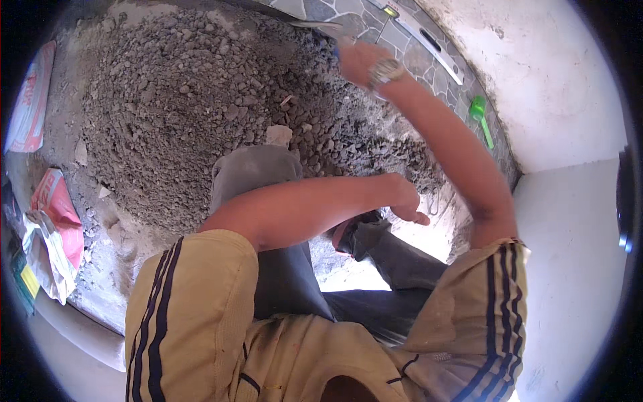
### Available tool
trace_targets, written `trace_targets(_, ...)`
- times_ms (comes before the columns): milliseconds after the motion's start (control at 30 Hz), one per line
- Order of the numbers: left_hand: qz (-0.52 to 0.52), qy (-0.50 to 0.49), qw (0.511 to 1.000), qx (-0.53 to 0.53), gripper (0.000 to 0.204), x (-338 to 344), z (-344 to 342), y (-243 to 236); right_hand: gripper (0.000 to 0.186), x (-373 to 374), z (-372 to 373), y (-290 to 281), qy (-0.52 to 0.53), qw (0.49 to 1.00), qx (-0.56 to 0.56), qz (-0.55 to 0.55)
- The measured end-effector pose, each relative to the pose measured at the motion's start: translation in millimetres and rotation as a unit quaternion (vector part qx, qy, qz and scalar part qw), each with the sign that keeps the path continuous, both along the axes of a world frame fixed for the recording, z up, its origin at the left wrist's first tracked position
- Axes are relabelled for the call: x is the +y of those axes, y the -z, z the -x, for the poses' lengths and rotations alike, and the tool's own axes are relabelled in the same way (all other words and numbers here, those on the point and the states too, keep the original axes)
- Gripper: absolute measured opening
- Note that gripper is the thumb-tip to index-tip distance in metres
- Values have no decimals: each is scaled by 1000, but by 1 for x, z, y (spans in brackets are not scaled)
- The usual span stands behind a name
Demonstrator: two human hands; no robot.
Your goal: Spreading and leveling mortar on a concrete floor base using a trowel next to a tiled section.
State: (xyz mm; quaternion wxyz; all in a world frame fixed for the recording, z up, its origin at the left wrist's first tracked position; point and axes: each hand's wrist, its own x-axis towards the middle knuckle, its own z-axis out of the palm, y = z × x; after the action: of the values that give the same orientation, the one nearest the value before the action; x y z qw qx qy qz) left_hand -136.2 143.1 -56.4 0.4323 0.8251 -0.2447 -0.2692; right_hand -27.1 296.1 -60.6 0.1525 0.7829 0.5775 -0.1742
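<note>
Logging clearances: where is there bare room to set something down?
Paving between the level, green tool and right forearm looks bare. So does floor between the legs, though glare hides detail. Crowded: the rubble, filling upper left, and the sacks along the left edge.

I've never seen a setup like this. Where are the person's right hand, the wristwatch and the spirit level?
Right hand (360,61): head view, on the middle of the hand.
Wristwatch (386,70): head view, on its visible silvery part.
Spirit level (429,44): head view, mid-body, near its dark slot.
</note>
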Motion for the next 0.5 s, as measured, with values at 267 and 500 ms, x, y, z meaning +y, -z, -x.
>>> trace_targets(267,-33,1,999,-8,78,17,6,1,24,-81,-23,-52,50,997,-24,56)
trace_targets(500,-76,-6,997,-16,75,3,4,14,23,-64,-34,5,68,998,10,12)
